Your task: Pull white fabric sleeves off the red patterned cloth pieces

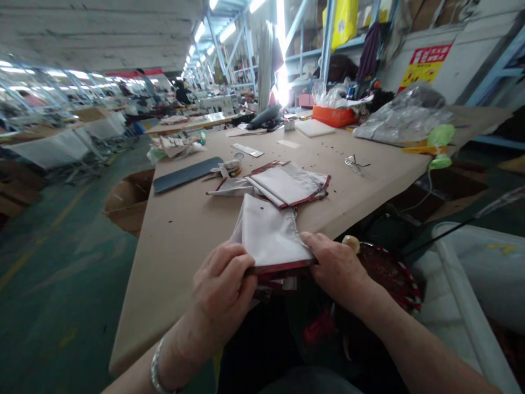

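No lettering clear enough to read.
The wall sign [425, 67] at the right, red above and yellow below, carries pale characters on its red part and darker marks on its yellow part, all too blurred to make out. The yellow bag [344, 23] by the upper shelf bears small dark print, also illegible. The distant red banner [137, 73] is too far off to read.

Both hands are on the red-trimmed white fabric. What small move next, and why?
Probably square up the near edge: the left hand and right hand already hold the red-trimmed white fabric near its front corners, and uneven material shows beneath the red trim.
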{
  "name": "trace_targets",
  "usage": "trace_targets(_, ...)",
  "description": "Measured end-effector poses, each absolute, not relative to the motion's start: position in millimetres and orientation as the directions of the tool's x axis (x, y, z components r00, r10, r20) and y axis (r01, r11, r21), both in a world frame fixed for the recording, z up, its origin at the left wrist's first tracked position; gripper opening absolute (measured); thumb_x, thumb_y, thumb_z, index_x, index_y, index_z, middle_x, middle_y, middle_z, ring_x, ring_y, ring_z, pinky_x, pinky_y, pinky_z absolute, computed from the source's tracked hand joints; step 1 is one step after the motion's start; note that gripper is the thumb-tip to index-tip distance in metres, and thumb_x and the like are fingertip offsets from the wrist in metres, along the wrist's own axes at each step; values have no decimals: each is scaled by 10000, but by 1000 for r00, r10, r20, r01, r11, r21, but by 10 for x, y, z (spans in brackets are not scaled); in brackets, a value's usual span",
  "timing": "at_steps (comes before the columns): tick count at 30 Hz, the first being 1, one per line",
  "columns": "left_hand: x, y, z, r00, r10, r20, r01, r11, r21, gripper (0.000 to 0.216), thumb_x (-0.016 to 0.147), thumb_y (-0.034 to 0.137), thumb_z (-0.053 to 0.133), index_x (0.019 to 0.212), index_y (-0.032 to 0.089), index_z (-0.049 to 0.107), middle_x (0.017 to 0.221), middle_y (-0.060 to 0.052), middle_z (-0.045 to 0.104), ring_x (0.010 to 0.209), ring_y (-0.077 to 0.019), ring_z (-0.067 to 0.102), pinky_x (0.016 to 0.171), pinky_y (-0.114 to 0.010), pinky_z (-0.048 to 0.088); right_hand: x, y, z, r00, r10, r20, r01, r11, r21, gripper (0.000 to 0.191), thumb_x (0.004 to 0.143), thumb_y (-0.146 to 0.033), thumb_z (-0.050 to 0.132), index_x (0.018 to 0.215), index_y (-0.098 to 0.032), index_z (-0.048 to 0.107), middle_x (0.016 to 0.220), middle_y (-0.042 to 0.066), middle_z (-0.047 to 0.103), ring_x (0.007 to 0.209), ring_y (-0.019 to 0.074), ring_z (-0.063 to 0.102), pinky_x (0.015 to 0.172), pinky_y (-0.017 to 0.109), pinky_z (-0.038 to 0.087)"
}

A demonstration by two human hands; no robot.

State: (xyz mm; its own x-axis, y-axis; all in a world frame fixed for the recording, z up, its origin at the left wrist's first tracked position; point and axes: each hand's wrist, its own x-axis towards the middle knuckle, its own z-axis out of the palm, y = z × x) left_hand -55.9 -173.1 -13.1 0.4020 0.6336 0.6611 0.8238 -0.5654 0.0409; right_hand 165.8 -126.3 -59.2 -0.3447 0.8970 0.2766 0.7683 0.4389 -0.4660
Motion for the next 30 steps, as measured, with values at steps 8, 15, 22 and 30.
trace_targets(8,148,-1905,-872,-80,993,91,111,-82,990,141,757,265,658,796,189,546,632,29,567,507,-126,553,451,-231,495,2167,-2004,-1462,-220,951,218,738,308,-600,301,746,-59,402,915,-161,629,866,97,653,823,264,616,744,386,456)
trace_targets(15,586,-1815,-1054,152,924,-350,-223,377,899,280,675,346,764,747,150,577,632,14,585,538,-102,534,479,-188,459,2225,-2144,-1698,-38,989,-140,-140,-144,-980,249,838,-422,591,755,-192,644,685,24,615,638,178,561,605,291,441)
trace_targets(22,682,-1728,-1024,511,697,-502,-143,645,751,320,692,391,746,645,151,540,521,31,489,398,-76,435,363,-171,332,2336,-2155,-1408,-409,782,-470,-686,-603,-407,373,668,-527,779,696,-170,674,590,11,648,544,153,611,565,260,506)
trace_targets(30,913,-963,-764,478,778,-408,-443,614,654,85,819,185,608,887,137,597,613,17,541,402,-64,462,305,-120,291,2677,-1293,-742,-314,933,-172,-797,-358,-486,383,974,-430,429,897,-159,690,841,50,739,769,165,694,777,309,556)
